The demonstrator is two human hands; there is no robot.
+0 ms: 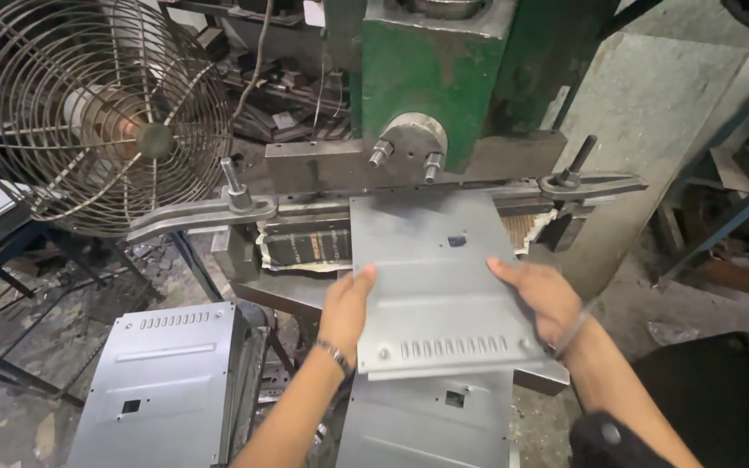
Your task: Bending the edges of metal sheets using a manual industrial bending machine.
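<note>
— What's closest to the camera?

— A grey metal panel [431, 429] lying flat at the bottom edge, below the hands, with a small square cutout in it.

— And the big things?

— The green press machine [426, 78] fills the top centre. To its left stands a rusty wire-caged fan [88, 113]. At lower left sits a stack of panels [162, 381], slotted along the top edge.

— Where's the sheet being worked?

— The sheet metal panel [435, 277] lies on the press bed, its far edge under the grey clamp bar [374, 195], its slotted near edge toward the person.

— The hands?

— The left hand [348, 303] grips the panel's left edge, thumb on top, fingers beneath. The right hand [539, 295] is pressed flat on the right edge, fingers outstretched, not curled around it.
</note>
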